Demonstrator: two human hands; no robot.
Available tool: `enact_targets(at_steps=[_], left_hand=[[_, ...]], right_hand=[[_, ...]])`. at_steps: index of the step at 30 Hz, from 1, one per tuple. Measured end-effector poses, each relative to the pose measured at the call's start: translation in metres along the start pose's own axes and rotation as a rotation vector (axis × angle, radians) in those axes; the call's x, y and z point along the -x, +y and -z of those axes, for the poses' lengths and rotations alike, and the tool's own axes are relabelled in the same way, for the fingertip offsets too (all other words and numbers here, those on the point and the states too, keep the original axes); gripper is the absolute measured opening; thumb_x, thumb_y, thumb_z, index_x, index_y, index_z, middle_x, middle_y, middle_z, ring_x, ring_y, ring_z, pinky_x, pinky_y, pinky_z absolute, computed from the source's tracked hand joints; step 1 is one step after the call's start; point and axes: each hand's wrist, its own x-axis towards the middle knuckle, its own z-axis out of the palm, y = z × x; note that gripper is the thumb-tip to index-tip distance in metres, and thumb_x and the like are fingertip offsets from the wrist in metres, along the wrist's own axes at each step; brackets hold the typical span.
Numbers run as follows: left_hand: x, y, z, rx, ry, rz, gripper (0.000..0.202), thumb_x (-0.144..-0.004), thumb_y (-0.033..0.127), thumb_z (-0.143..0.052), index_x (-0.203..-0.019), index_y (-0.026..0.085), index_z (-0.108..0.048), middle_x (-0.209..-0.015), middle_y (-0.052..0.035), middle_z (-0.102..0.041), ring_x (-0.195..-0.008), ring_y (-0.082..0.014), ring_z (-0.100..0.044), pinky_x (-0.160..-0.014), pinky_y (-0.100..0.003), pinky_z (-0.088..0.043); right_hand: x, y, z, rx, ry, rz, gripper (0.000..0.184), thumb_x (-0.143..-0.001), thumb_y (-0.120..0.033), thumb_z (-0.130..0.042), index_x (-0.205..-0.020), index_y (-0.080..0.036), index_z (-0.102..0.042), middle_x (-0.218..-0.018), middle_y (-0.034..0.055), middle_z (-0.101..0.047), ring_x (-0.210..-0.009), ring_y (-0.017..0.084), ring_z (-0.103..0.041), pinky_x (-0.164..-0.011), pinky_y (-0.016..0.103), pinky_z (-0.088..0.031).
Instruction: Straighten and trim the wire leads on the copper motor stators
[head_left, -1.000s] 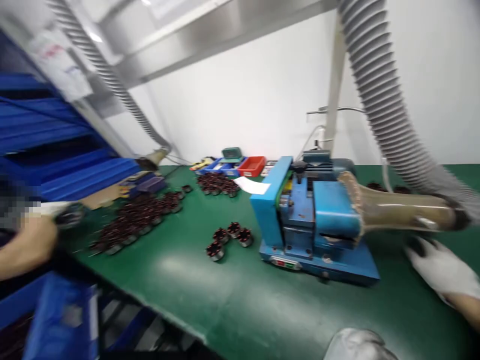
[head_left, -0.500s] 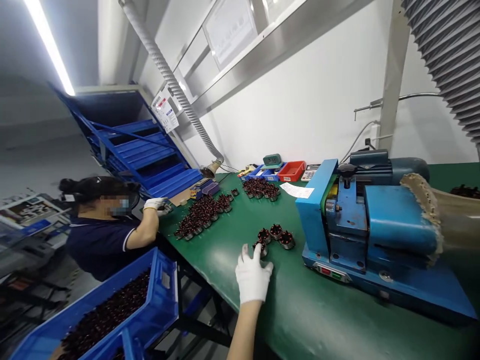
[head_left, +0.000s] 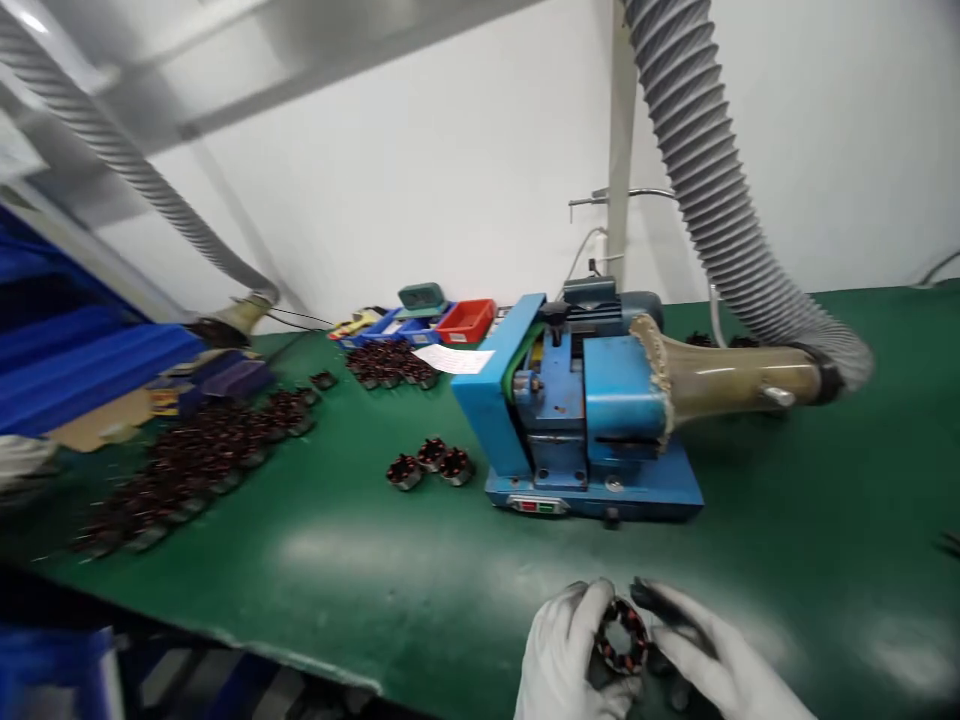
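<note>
A ring-shaped motor stator [head_left: 622, 638] with copper windings and a black rim is held near the bottom of the head view. Wrapped round its left side is my left hand [head_left: 566, 650], in a white glove. My right hand [head_left: 705, 645], gloved in white with dark fingertips, closes on the stator's right side; its lower fingers are partly hidden. Three more stators [head_left: 431, 460] stand together on the green table, beyond my hands to the left.
A blue motor-driven machine [head_left: 555, 420] stands behind my hands, its duct joined to a grey hose [head_left: 720, 150]. Many stators [head_left: 202, 455] crowd the left of the table [head_left: 337, 560], with another group [head_left: 390, 362] farther back. A red bin [head_left: 466, 321] and a co-worker's gloved hand [head_left: 26, 465] also show.
The view has swung right. My left hand has lifted one stator from the small group and brought it in front of me. My right hand has come into view at that stator.
</note>
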Motion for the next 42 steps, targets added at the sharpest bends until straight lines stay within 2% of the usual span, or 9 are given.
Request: enact_targets(at_steps=[6, 11, 19, 23, 27, 32, 37, 40, 42], left_hand=[[-0.020, 0.016, -0.013, 0.073, -0.163, -0.099, 0.105, -0.050, 0.026, -0.080, -0.139, 0.016, -0.025, -0.123, -0.0166, -0.055, -0.111, -0.0328, -0.053, -0.090, -0.044, -0.049], [-0.021, 0.019, -0.008, 0.043, -0.171, -0.165, 0.099, -0.049, 0.024, -0.080, -0.135, 0.015, -0.032, -0.123, -0.0186, -0.054, -0.112, -0.0334, -0.052, -0.091, -0.046, -0.048], [-0.024, 0.030, 0.001, 0.108, -0.169, -0.034, 0.071, -0.054, 0.026, -0.079, -0.120, 0.025, -0.052, -0.122, -0.0124, -0.056, -0.119, -0.0336, -0.047, -0.093, -0.048, -0.047], [-0.031, 0.037, 0.007, 0.117, -0.173, 0.136, 0.065, -0.049, 0.021, -0.079, -0.111, 0.021, -0.059, -0.132, -0.0158, -0.049, -0.121, -0.0358, -0.045, -0.093, -0.049, -0.047], [-0.031, 0.035, 0.008, 0.151, -0.116, 0.040, 0.068, -0.049, 0.023, -0.078, -0.113, 0.021, -0.056, -0.125, -0.0140, -0.054, -0.119, -0.0344, -0.047, -0.095, -0.048, -0.046], [-0.028, 0.033, 0.004, 0.146, -0.051, 0.040, 0.061, -0.048, 0.024, -0.078, -0.105, 0.018, -0.058, -0.113, -0.0134, -0.060, -0.112, -0.0338, -0.052, -0.094, -0.049, -0.046], [-0.030, 0.038, 0.006, 0.177, -0.042, 0.047, 0.056, -0.045, 0.025, -0.080, -0.098, 0.021, -0.061, -0.108, -0.0096, -0.063, -0.108, -0.0327, -0.054, -0.096, -0.051, -0.043], [-0.031, 0.039, 0.007, 0.167, -0.057, 0.041, 0.055, -0.048, 0.027, -0.079, -0.098, 0.020, -0.059, -0.108, -0.0099, -0.062, -0.110, -0.0332, -0.053, -0.096, -0.051, -0.043], [-0.029, 0.037, 0.007, 0.150, -0.017, -0.020, 0.057, -0.051, 0.027, -0.078, -0.103, 0.019, -0.056, -0.111, -0.0117, -0.059, -0.115, -0.0343, -0.049, -0.096, -0.052, -0.043]], right_hand=[[-0.008, -0.020, 0.009, 0.008, -0.077, -0.099, 0.049, -0.068, -0.056, -0.058, -0.094, -0.015, -0.057, -0.077, 0.0047, -0.059, -0.056, 0.014, -0.053, -0.036, 0.020, -0.034], [-0.006, -0.028, 0.007, -0.172, -0.093, -0.139, 0.044, -0.063, -0.056, -0.067, -0.069, -0.016, -0.051, -0.056, -0.0037, -0.049, -0.041, 0.005, -0.036, -0.037, 0.018, -0.026], [0.037, -0.025, 0.056, -0.523, 0.344, 0.100, 0.044, -0.066, -0.067, -0.058, -0.069, -0.023, -0.057, -0.063, 0.0046, -0.060, -0.047, 0.015, -0.053, -0.037, 0.025, -0.039], [0.027, -0.036, 0.044, -0.167, 0.292, -0.105, 0.048, -0.063, -0.054, -0.068, -0.093, -0.017, -0.065, -0.091, 0.0126, -0.069, -0.071, 0.024, -0.064, -0.061, 0.036, -0.053], [0.007, -0.040, 0.008, -0.082, 0.080, -0.041, 0.050, -0.062, -0.047, -0.069, -0.099, -0.014, -0.066, -0.109, 0.0128, -0.065, -0.099, 0.027, -0.060, -0.090, 0.039, -0.046], [-0.003, -0.028, -0.009, -0.383, 0.248, -0.066, 0.029, -0.056, -0.037, -0.079, -0.072, -0.014, -0.070, -0.065, 0.0038, -0.067, -0.053, 0.013, -0.055, -0.053, 0.024, -0.047], [0.015, -0.035, 0.026, -0.626, 0.454, 0.125, 0.027, -0.051, -0.036, -0.084, -0.069, -0.021, -0.070, -0.064, 0.0040, -0.066, -0.050, 0.013, -0.055, -0.043, 0.022, -0.045], [0.033, -0.045, 0.050, -0.532, 0.576, 0.368, 0.018, -0.057, -0.043, -0.081, -0.068, -0.032, -0.070, -0.064, -0.0001, -0.067, -0.050, 0.013, -0.058, -0.043, 0.021, -0.048], [0.041, -0.048, 0.051, -0.231, 0.428, 0.418, 0.011, -0.061, -0.038, -0.079, -0.069, -0.035, -0.072, -0.067, -0.0002, -0.069, -0.056, 0.015, -0.063, -0.051, 0.023, -0.053]])
